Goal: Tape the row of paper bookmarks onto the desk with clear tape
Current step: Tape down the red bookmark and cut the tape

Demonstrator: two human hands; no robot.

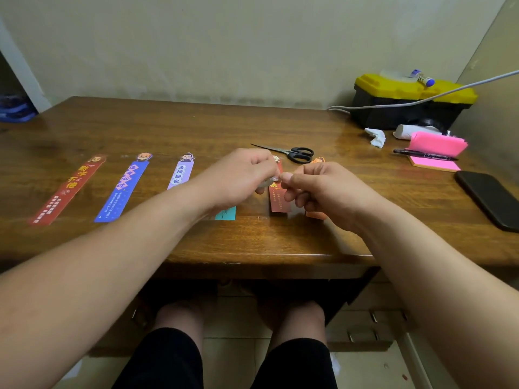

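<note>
Risks folding clear tape (277,179) onto itself, with left grip (238,175) clamped on roll (264,183) and right grip (317,186) pinching free end above red bookmark (276,200).

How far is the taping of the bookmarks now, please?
Done: the bookmarks lie in a row on the desk; whether any is taped I cannot tell. In hand: left hand holds the tape roll, right hand pinches its end. Left: seemingly the taping itself.
</note>
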